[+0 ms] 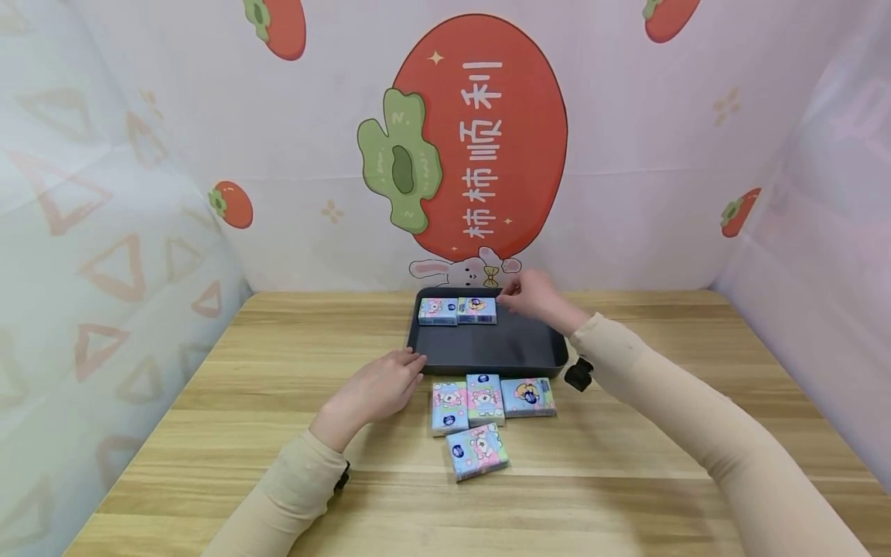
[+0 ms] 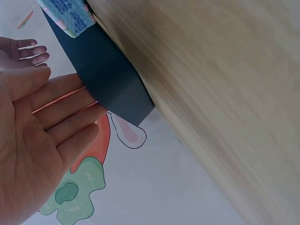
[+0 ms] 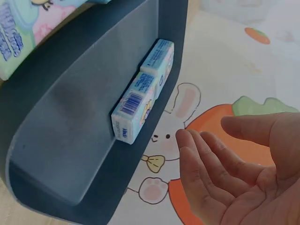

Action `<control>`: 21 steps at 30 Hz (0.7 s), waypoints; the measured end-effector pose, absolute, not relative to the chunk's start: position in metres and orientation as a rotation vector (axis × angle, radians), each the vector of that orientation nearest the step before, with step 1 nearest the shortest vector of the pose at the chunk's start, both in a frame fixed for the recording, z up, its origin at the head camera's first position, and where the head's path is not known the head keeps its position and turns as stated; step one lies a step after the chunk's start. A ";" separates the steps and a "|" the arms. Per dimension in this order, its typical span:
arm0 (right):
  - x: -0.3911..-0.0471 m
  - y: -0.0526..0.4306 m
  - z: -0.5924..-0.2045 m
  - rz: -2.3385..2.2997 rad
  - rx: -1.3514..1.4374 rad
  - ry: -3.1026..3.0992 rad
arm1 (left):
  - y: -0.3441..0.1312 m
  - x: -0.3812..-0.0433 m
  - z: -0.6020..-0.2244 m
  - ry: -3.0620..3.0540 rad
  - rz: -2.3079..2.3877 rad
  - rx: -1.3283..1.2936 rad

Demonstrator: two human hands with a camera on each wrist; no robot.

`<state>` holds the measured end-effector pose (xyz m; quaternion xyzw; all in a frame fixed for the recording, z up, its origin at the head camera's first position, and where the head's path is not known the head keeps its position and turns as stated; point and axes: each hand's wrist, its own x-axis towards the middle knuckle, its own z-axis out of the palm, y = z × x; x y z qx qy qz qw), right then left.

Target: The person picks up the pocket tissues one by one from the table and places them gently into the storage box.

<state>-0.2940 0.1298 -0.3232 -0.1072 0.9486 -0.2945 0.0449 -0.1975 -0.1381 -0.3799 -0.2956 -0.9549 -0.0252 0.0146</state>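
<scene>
Two small blue tissue packs (image 1: 438,311) (image 1: 476,311) lie side by side along the back left of a dark grey tray (image 1: 480,346). Just right of them, over the tray's back edge, is my right hand (image 1: 536,298). The right wrist view shows that hand (image 3: 225,178) with loosely bent fingers, holding nothing, apart from the nearer pack (image 3: 133,108). With straight fingers, my left hand (image 1: 379,384) touches the tray's front left corner. In the left wrist view its fingertips meet the tray wall (image 2: 108,77). Several more tissue packs (image 1: 485,400) lie before the tray.
One loose tissue pack (image 1: 478,452) sits nearest me, tilted on the wooden table (image 1: 278,363). A printed cloth wall (image 1: 612,232) stands close behind the tray, with cloth at both sides. Black wrist straps (image 1: 579,374) show at both sleeves.
</scene>
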 end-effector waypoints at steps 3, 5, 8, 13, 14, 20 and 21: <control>-0.289 0.133 -0.322 -0.908 -0.355 2.891 | -0.138 -0.198 -0.380 -2.978 -0.077 -0.918; -0.285 0.135 -0.322 -0.917 -0.372 2.887 | -0.138 -0.198 -0.381 -2.981 -0.079 -0.918; -0.278 0.138 -0.321 -0.919 -0.403 2.880 | -0.137 -0.198 -0.380 -2.982 -0.074 -0.918; -0.268 0.143 -0.319 -0.926 -0.433 2.875 | -0.137 -0.198 -0.380 -2.977 -0.075 -0.923; -0.266 0.144 -0.320 -0.929 -0.437 2.874 | -0.137 -0.198 -0.380 -2.976 -0.077 -0.924; -0.257 0.151 -0.323 -0.950 -0.453 2.853 | -0.138 -0.199 -0.382 -2.970 -0.068 -0.927; -0.255 0.153 -0.324 -0.950 -0.450 2.849 | -0.138 -0.199 -0.382 -2.971 -0.068 -0.926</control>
